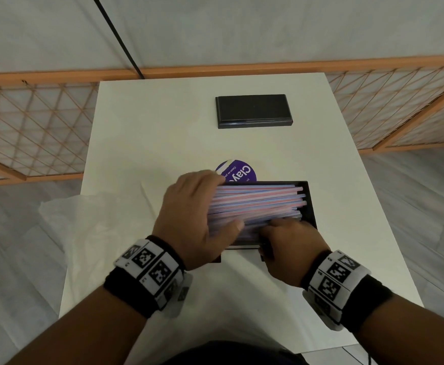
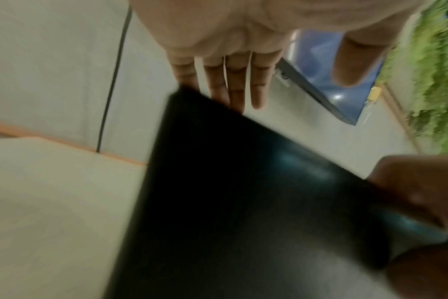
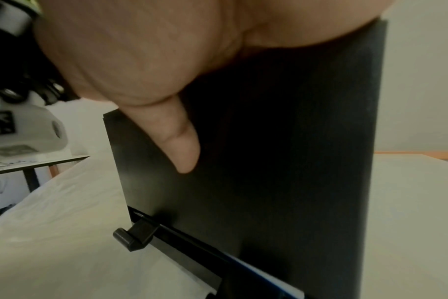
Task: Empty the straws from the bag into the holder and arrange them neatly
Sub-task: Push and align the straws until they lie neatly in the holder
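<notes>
A black box-shaped holder point(image 1: 311, 204) stands on the white table point(image 1: 163, 127), packed with pink, blue and white striped straws point(image 1: 257, 201) lying lengthwise. My left hand point(image 1: 189, 212) covers the straws' left ends, its thumb on top of the bundle. In the left wrist view that left hand point(image 2: 230, 40) has straight fingers reaching past the holder point(image 2: 243, 202). My right hand point(image 1: 292, 241) grips the holder's near wall, with its fingers over the rim. The thumb point(image 3: 177, 141) presses on the outer face of the holder point(image 3: 294, 161). A crumpled clear bag point(image 1: 89, 225) lies to the left.
A black rectangular lid point(image 1: 254, 110) lies flat at the back of the table. A round purple label point(image 1: 239, 171) shows just behind the holder. A small black tab point(image 3: 133, 240) sticks out at the holder's base. Wooden lattice screens flank the table.
</notes>
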{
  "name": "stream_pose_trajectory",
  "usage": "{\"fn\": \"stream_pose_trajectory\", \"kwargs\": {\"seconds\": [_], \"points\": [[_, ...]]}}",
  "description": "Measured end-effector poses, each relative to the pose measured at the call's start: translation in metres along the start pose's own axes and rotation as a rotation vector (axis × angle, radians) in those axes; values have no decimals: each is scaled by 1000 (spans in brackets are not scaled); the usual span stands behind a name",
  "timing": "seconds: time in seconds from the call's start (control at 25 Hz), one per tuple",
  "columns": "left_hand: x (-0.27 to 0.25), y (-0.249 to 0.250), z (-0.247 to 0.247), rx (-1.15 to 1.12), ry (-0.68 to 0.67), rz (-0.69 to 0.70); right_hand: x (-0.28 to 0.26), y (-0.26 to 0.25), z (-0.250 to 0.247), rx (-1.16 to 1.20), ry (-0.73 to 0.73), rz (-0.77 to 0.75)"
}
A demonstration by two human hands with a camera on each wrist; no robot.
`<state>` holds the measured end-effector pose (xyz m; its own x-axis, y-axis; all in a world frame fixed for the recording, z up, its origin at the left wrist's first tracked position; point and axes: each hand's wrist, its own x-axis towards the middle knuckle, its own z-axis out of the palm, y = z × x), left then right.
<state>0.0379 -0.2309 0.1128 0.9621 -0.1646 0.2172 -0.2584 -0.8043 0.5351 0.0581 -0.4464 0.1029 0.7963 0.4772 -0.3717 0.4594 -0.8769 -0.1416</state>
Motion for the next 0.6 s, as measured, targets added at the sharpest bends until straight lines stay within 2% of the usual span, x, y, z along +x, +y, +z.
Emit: {"fn": "stream_pose_trajectory", "kwargs": {"seconds": [0.08, 0.12, 0.16, 0.24, 0.32, 0.4, 0.48, 0.6], "points": [[-2, -13, 8, 71, -249, -55, -10, 0, -3, 55, 154, -69], [-5, -16, 13, 106, -299, -53, -13, -2, -6, 61, 232, -95], [-6, -18, 18, 111, -291, -56, -14, -6, -9, 53, 269, -103], [-7, -19, 25, 77, -229, -105, -6, -15, -13, 33, 197, -77], [-4, -17, 27, 65, -201, -138, 7, -22, -11, -2, 9, -50], [-4, -18, 28, 46, -197, -144, 16, -29, -8, -37, -101, -94], [-5, -20, 28, 28, -201, -142, 16, -34, -7, -45, -87, -154], [-4, -21, 30, 33, -202, -136, 18, -32, -10, -23, -63, -115]]}}
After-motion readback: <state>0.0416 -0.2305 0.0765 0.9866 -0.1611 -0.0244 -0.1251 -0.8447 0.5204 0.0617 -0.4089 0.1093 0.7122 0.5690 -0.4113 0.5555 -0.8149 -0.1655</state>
